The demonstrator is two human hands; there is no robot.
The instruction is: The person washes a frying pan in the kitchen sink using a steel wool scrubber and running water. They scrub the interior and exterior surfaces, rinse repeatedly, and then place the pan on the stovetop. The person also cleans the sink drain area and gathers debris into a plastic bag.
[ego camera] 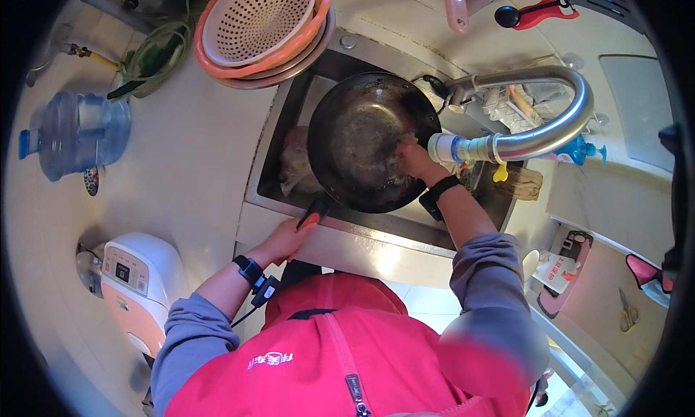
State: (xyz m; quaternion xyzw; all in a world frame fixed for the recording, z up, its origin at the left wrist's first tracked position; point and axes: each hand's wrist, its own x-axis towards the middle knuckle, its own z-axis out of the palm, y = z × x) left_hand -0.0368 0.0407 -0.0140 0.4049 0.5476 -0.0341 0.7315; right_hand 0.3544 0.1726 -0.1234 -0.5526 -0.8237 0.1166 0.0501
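Observation:
A dark wok [361,140] is held over the steel sink [380,229], tilted so that its inside faces me. My left hand [283,239] grips its black and red handle [315,213] at the sink's front edge. Inside the wok, against its right wall, lies my right hand [417,159]; its fingers are blurred, and I cannot tell whether they hold anything. Just right of that hand hangs the white and blue spout end of the curved metal faucet [564,113]. A clear plastic bag [297,162] with something in it rests in the sink, partly behind the wok.
Stacked colanders and basins [260,26] stand behind the sink on the left. A blue water jug [87,132] and a white and pink rice cooker [138,286] occupy the left counter. To the right are a blue pump bottle [578,150], a brown block-like object [521,183] and scissors [629,311].

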